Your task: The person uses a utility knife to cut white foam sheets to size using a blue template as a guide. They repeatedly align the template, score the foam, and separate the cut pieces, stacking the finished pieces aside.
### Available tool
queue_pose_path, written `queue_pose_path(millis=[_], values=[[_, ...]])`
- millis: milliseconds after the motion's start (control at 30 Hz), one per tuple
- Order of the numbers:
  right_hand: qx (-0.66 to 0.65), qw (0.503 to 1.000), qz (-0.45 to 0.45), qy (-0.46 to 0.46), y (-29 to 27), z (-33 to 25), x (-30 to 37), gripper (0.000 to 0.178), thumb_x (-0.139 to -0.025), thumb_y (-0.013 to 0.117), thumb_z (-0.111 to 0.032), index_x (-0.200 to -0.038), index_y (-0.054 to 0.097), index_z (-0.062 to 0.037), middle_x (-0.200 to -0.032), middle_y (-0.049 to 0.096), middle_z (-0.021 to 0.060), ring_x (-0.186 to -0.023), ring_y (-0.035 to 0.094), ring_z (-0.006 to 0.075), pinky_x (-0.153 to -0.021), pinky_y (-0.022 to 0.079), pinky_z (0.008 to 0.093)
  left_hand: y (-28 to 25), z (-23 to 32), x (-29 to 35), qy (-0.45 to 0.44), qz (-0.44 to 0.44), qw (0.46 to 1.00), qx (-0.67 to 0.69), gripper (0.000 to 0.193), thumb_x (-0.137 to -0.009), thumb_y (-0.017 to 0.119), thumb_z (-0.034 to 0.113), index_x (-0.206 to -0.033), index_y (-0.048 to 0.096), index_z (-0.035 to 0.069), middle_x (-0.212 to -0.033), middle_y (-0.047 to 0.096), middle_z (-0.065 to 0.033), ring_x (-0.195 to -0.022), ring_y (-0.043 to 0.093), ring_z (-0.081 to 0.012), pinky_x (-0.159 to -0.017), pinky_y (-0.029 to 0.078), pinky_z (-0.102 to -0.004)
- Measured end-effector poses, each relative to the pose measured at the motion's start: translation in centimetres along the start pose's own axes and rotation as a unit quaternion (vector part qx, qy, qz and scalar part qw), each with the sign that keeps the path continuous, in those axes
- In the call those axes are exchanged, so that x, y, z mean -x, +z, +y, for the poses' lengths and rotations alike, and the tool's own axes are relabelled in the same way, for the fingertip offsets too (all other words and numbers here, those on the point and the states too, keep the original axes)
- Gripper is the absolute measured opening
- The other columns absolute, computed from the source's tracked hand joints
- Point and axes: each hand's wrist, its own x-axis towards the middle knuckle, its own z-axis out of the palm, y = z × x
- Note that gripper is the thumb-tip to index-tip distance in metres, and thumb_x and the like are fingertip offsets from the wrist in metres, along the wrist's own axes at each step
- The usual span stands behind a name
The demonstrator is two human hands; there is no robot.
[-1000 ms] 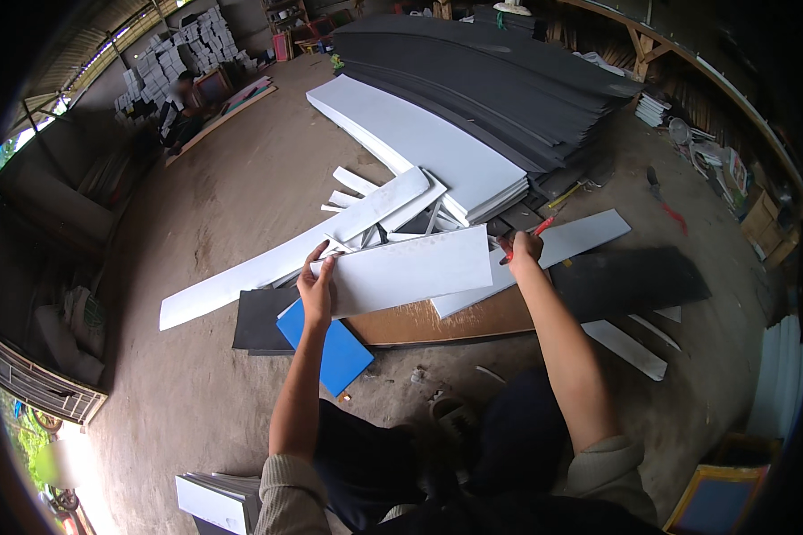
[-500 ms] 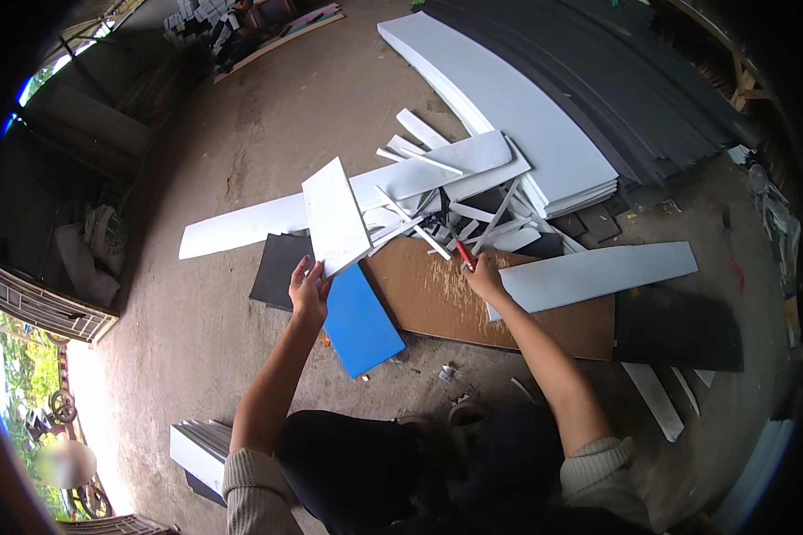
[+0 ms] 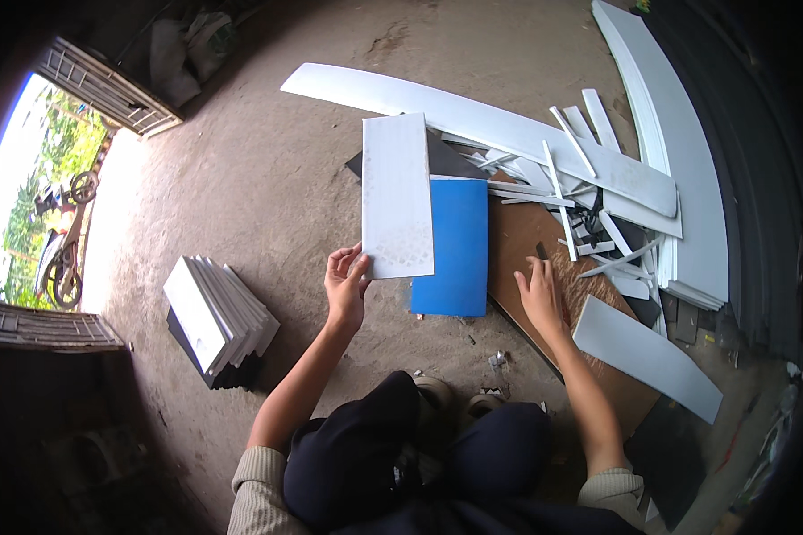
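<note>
My left hand [image 3: 346, 287] pinches the lower left corner of a white rectangular foam-like panel [image 3: 397, 196], held up tilted with grey speckles along its bottom part. Behind it lies a blue rectangular sheet [image 3: 459, 250], partly covered by the panel. My right hand [image 3: 542, 294] hovers over or rests on a worn brown board [image 3: 528, 234]; its fingers are apart and I see nothing held. Just past its fingertips is a small dark object [image 3: 542, 251] whose kind I cannot make out.
White strips and offcuts [image 3: 598, 209] are heaped beyond the board, beside a long white panel [image 3: 482, 120]. Long white sheets [image 3: 678, 152] and dark sheets [image 3: 758, 178] are stacked at the right. A stack of cut panels [image 3: 221, 321] stands on the floor at left.
My view has swung left, bringing the panel stack into fuller sight. The white panel stays in my left hand, now more upright. My right hand has let go of the red-handled tool.
</note>
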Motion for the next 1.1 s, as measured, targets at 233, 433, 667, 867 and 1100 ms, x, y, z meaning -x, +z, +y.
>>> queue_pose_path(millis=[233,433,667,867,1100], values=[[-0.478,0.790,-0.383,0.032,2.0,-26.4,-3.5,0.041,-0.087,0.053,-0.023,-0.115,0.043,0.0055,-0.094,0.059,0.0149,-0.072,0.061,0.0177,-0.062,0.050,0.0278,-8.4,8.7,6.1,0.135,0.130,0.981,0.046,0.020,-0.082,0.060,0.008,-0.095,0.045,0.009,-0.123,0.047,-0.0080,-0.104,0.050,-0.0164,-0.083,0.047,-0.0326],[-0.416,0.776,-0.474,-0.010,10.8,-39.4,-0.3,0.037,-0.085,0.055,-0.009,-0.115,0.042,0.0082,-0.092,0.059,0.0124,-0.069,0.061,0.0163,-0.061,0.052,0.0243,-20.6,11.9,11.9,0.239,0.185,0.953,0.001,0.033,-0.079,0.059,0.001,-0.106,0.041,0.006,-0.128,0.044,-0.0137,-0.110,0.047,-0.0186,-0.091,0.040,-0.0297],[-0.329,0.816,-0.475,0.005,19.6,-48.4,5.9,0.030,-0.084,0.051,0.001,-0.111,0.045,0.0093,-0.098,0.057,0.0149,-0.077,0.060,0.0182,-0.067,0.053,0.0266,-32.0,10.7,14.2,0.236,0.312,0.920,-0.010,0.036,-0.077,0.060,0.000,-0.109,0.044,0.005,-0.117,0.052,-0.0117,-0.101,0.051,-0.0161,-0.086,0.041,-0.0290],[-0.331,0.818,-0.469,-0.044,20.9,-49.1,6.8,0.040,-0.080,0.048,0.007,-0.119,0.040,0.0091,-0.114,0.048,0.0202,-0.078,0.061,0.0190,-0.066,0.053,0.0280,-34.5,10.7,13.3,0.207,0.329,0.915,-0.107,0.034,-0.076,0.060,0.001,-0.108,0.047,0.005,-0.114,0.054,-0.0140,-0.097,0.053,-0.0181,-0.085,0.043,-0.0295],[-0.212,0.835,-0.486,-0.149,14.6,-42.8,4.2,0.038,-0.083,0.052,-0.010,-0.118,0.044,0.0011,-0.120,0.042,0.0185,-0.076,0.061,0.0178,-0.062,0.052,0.0280,-28.0,11.9,12.3,0.296,0.439,0.751,-0.394,0.036,-0.070,0.067,0.009,-0.103,0.053,0.011,-0.108,0.050,-0.0067,-0.107,0.040,-0.0283,-0.091,0.033,-0.0395]])
